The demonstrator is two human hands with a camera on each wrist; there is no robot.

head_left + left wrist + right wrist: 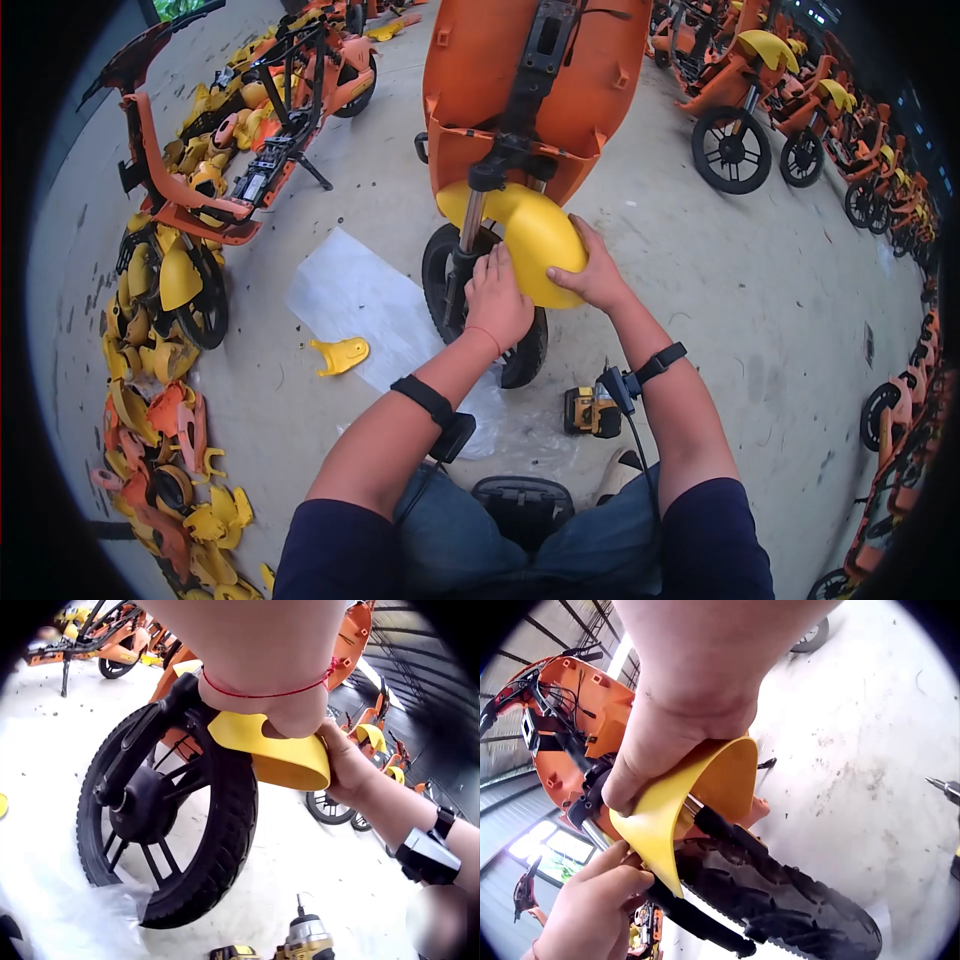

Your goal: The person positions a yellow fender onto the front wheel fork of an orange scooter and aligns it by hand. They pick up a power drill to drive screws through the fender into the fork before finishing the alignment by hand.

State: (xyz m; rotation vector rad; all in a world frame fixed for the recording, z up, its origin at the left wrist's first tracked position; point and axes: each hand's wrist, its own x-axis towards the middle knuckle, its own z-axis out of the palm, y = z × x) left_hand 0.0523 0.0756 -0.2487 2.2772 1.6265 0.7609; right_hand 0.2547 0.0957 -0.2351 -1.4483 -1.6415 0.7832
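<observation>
A yellow front mudguard (541,245) sits tilted over the front wheel (146,817) of an orange scooter, between the fork legs (718,829). My right hand (597,268) holds its right side, thumb on the top surface and fingers round the edge. On the other side my left hand (499,301) pinches the lower left edge beside the fork leg, as the right wrist view shows. Its fingertips are partly hidden in the left wrist view. Above the mudguard rises the scooter's orange front panel (607,90).
A yellow and black cordless drill (592,412) lies on the floor by my feet. Clear plastic sheeting (350,285) with a small yellow bracket-like part (342,355) spreads at left. Piled parts (150,400) and a stripped scooter (270,165) stand further left; scooters (733,150) line the right.
</observation>
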